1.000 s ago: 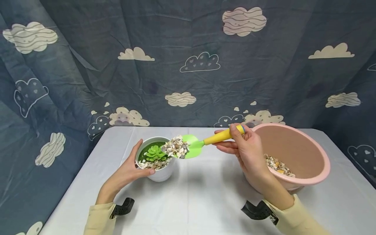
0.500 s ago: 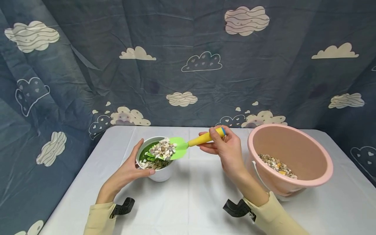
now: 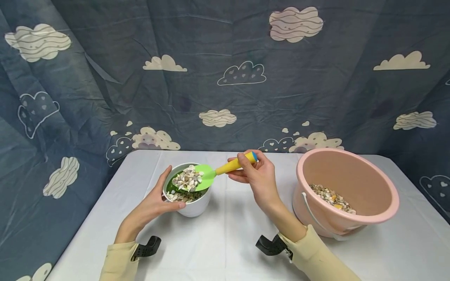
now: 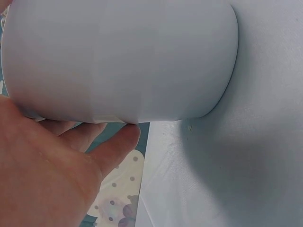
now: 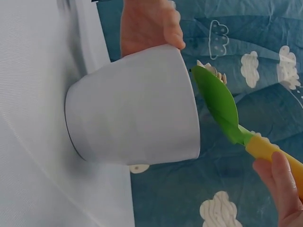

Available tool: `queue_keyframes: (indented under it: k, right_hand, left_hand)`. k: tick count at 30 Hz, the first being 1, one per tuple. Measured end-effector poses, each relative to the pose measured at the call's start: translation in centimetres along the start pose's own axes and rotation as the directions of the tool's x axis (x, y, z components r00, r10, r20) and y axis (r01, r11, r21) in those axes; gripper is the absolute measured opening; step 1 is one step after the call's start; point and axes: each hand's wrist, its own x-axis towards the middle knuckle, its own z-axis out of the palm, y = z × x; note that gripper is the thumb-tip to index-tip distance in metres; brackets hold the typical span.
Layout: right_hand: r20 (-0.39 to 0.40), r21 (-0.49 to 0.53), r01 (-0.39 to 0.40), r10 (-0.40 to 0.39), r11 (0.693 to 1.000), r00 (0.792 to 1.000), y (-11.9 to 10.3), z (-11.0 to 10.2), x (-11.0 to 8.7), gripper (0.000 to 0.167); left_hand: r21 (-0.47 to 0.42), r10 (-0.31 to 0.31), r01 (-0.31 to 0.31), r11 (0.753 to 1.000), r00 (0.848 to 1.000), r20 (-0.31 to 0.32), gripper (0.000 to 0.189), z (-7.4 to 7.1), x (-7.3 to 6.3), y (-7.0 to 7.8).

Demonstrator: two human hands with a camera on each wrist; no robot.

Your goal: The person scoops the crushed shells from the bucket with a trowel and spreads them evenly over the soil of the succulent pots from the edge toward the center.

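Note:
A white plant pot [image 3: 195,207] stands on the table at centre left in the head view. Around its left side my left hand [image 3: 151,203] curls, thumb at the near rim and fingers along the far side. My right hand [image 3: 258,175] holds a toy trowel by its yellow handle [image 3: 232,166], pinched between thumb and fingers. The green blade [image 3: 205,177] hangs over the pot's opening, heaped with small pebbles or shell bits [image 3: 188,178]. Beneath it the green succulent is mostly hidden; pale bits [image 3: 179,196] show inside the pot. In the right wrist view the blade [image 5: 218,101] sits above the rim.
A pink bucket [image 3: 351,187] with a white handle stands at the right, holding more of the pebble mix [image 3: 330,198]. White cloth covers the table [image 3: 225,242]. Behind hangs a dark blue curtain [image 3: 175,93] with cloud prints.
My right hand has moved left with the loaded trowel, bringing its blade from the pot's right edge to over the succulent. My left hand has stayed on the pot.

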Motion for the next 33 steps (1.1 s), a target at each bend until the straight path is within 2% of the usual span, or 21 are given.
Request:
queue_keyframes:
  k: [14,26,33]
  right_hand:
    - [0.015,-0.086,0.009,-0.008,0.996,1.0,1.0,0.6,0.8,0.033]
    - [0.065,-0.207,0.128,-0.117,0.97,0.991,-0.1,1.9,1.0,0.029]
    - [0.078,-0.251,0.142,-0.126,0.958,0.989,-0.6,2.5,1.3,0.027]
  left_hand:
    - [-0.002,-0.007,0.007,1.0,1.0,0.005,0.115,0.0,-0.1,0.1]
    - [-0.033,0.015,-0.014,0.999,1.0,0.025,0.113,-0.2,-0.2,0.1]
    - [0.01,0.008,-0.008,1.0,1.0,0.005,0.112,-0.1,-0.1,-0.2]
